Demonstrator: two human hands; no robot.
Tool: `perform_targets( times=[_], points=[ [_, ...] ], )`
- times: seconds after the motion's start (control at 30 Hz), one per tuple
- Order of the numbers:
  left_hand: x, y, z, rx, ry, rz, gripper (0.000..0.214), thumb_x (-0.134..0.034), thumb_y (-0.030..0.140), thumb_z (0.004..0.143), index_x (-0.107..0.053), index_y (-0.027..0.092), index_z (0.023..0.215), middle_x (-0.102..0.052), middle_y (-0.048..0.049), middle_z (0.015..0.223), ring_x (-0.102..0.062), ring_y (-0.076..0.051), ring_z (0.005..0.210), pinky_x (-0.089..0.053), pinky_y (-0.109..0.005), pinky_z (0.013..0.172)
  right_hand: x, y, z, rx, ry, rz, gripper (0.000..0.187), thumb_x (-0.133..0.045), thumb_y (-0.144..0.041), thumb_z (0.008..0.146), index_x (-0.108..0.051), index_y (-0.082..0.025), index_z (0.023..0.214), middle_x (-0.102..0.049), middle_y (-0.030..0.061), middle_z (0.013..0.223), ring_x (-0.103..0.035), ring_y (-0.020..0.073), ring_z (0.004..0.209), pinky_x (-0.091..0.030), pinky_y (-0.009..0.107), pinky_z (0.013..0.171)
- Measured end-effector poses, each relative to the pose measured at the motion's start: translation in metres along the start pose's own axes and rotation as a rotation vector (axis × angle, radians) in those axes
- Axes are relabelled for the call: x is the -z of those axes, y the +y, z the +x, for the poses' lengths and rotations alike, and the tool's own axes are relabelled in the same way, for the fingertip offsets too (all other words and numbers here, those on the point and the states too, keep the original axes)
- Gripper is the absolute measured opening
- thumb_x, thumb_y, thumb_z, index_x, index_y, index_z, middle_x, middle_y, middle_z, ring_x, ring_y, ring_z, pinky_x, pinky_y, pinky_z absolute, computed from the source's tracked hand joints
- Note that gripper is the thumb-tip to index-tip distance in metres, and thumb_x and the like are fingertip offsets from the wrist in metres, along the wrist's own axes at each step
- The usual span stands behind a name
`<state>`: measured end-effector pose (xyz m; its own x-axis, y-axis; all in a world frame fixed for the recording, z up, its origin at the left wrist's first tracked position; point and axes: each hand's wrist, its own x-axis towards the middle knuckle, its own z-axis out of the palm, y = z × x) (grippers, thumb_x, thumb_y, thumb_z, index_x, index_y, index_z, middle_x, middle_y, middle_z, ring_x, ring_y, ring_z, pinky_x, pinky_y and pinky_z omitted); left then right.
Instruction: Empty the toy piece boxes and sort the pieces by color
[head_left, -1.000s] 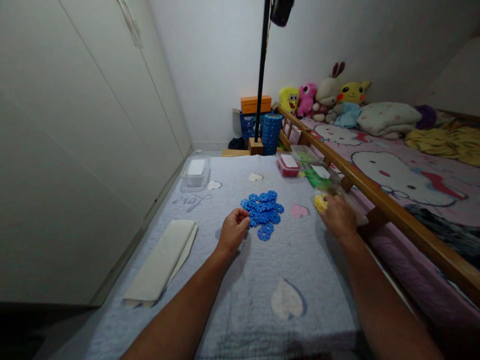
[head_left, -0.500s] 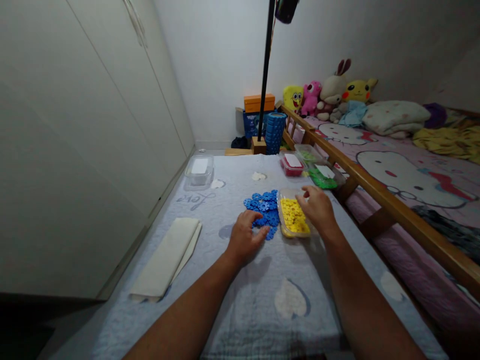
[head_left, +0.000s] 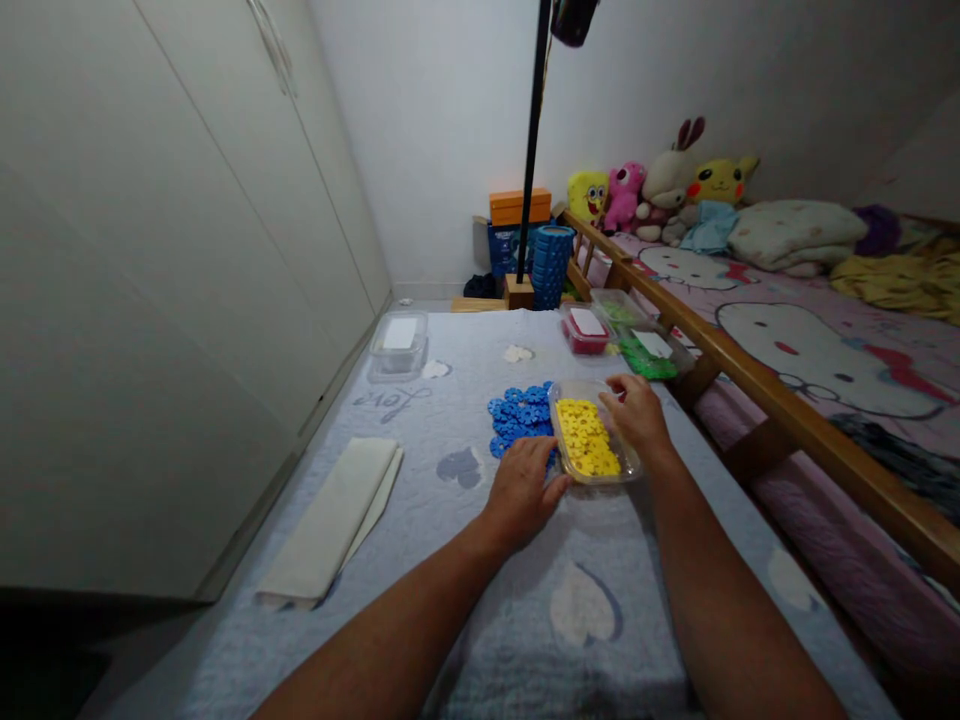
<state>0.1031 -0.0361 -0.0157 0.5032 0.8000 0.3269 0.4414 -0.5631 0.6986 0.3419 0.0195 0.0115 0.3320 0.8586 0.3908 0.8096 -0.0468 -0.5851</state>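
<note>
A clear plastic container [head_left: 628,462] filled with yellow flower-shaped plastic pieces [head_left: 586,438] sits slightly turned on the cloth. My left hand [head_left: 527,488] has its fingers and thumb against the container's near left side. On the opposite side, my right hand [head_left: 639,415] holds the far right rim with curled fingers. Between them the container is gripped from both sides. A loose heap of blue flower-shaped plastic pieces [head_left: 519,415] lies just left of it, partly covered by the container's edge and my left hand.
Farther back on the right stand a container of red pieces [head_left: 586,330], a container of green pieces [head_left: 651,354] and another clear box [head_left: 619,306]. A clear container [head_left: 400,345] is at back left, a folded pale cloth [head_left: 334,520] at front left. A wooden bed rail [head_left: 750,370] borders the right.
My left hand has moved right from the blue pieces to the container's side. The container has turned slightly and its near end has shifted right. My right hand stays at its right rim.
</note>
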Motion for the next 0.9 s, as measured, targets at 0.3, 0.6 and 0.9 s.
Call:
perform_targets(
  times=[0.3, 0.6, 0.9],
  points=[
    [0.006, -0.002, 0.001, 0.105, 0.052, -0.157, 0.036, -0.059, 0.028, 0.091, -0.061, 0.022, 0.126, -0.067, -0.0104, 0.125, -0.058, -0.027, 0.117, -0.043, -0.042, 0.103, 0.001, -0.017, -0.006, 0.001, -0.033, 0.015, 0.015, -0.049, -0.031, 0.08, -0.058, -0.021, 0.087, -0.068, 0.0089, 0.085, -0.061, 0.0225, 0.078, -0.045, 0.034, 0.076],
    [0.017, 0.003, 0.001, 0.215, 0.143, -0.376, 0.027, -0.053, 0.034, 0.092, -0.068, 0.022, 0.111, -0.07, -0.0081, 0.113, -0.061, -0.024, 0.107, -0.044, -0.037, 0.097, 0.011, -0.032, -0.01, -0.1, -0.036, 0.034, 0.026, -0.044, -0.029, 0.088, -0.053, -0.019, 0.11, -0.074, 0.0104, 0.089, -0.066, 0.0232, 0.069, -0.045, 0.033, 0.07],
    [0.009, 0.003, 0.014, 0.671, 0.11, -0.956, 0.029, -0.069, 0.045, 0.074, -0.057, 0.019, 0.075, -0.054, 0.0034, 0.065, -0.039, -0.007, 0.05, -0.025, -0.021, 0.047, 0.019, -0.052, -0.023, -0.025, -0.046, 0.251, 0.021, -0.048, -0.036, 0.089, -0.05, -0.023, 0.106, -0.073, 0.007, 0.085, -0.069, 0.0249, 0.08, -0.049, 0.038, 0.079]
  ],
)
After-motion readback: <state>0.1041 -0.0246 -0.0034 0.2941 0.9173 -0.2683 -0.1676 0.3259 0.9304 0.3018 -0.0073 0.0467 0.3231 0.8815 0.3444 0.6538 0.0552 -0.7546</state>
